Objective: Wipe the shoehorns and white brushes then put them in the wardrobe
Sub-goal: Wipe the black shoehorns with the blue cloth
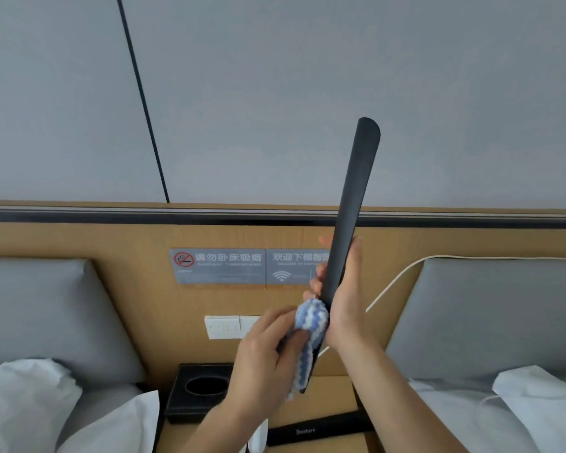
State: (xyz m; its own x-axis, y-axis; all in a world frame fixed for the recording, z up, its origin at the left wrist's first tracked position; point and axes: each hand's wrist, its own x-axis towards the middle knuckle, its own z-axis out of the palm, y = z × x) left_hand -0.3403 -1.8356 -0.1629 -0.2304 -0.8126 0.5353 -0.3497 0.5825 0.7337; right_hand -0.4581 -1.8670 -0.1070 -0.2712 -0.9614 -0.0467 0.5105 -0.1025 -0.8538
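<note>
Nearest me, my left hand [265, 351] grips a blue-and-white cloth [311, 318] round the black shoehorn [356, 191] at its lower end; my right hand [347, 299] clasps its middle, holding it upright above the nightstand [334, 403].

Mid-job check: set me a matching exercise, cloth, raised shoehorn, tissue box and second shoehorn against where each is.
Things: 1 cloth; 2 raised shoehorn; 3 tissue box; 4 second shoehorn.
Places: A flat on the nightstand, near edge; B gripped by the right hand; C gripped by the left hand; D left side of the nightstand.
Pairs: 1-C; 2-B; 3-D; 4-A.
</note>
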